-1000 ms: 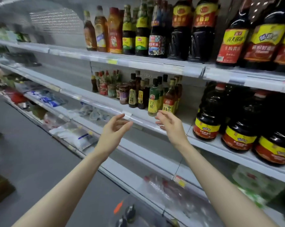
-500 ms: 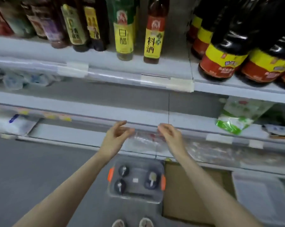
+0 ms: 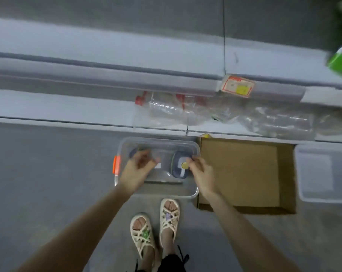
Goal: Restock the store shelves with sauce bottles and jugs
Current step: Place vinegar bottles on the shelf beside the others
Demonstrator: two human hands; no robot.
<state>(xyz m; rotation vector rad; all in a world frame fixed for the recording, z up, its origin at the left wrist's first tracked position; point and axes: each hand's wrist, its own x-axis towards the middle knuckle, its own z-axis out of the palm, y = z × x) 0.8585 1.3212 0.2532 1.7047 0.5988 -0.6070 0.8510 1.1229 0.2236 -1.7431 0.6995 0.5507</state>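
Left hand [image 3: 137, 169] grip loosely curled, empty (blurred); right hand [image 3: 200, 170] grip touching jug cap [image 3: 181, 166], unclamped, inside bin [image 3: 193, 150].

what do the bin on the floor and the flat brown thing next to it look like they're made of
Bin: clear, glossy plastic, most likely; the floor and a bottle cap show through its walls, and an orange latch sits on one side.
Brown sheet: corrugated cardboard by its look; matte tan surface, flat, with straight-cut edges.

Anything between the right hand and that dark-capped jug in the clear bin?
Nothing visible. The clear bin on the floor has no lid on it, and the right hand is already inside, its fingers at the dark-capped jug. The left hand is off to the other side.
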